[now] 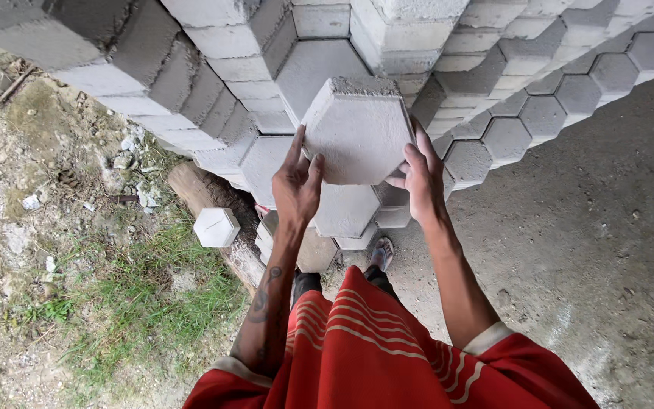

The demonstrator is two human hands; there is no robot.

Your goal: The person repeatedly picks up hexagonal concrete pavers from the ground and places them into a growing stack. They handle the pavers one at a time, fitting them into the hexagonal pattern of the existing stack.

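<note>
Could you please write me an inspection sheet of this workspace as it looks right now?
Surface: grey concrete ground on the right; grass and gravel on the left.
Job's things: hexagonal concrete paver lifted in front of the stacked hexagonal pavers.
Clutter: one loose paver on the ground beside a wooden log; stone rubble nearby.
Grippers: left hand and right hand grip the lifted paver on opposite sides.
Cables: nothing seen.
Surroundings: outdoors; the person's red striped garment and a foot show below.
</note>
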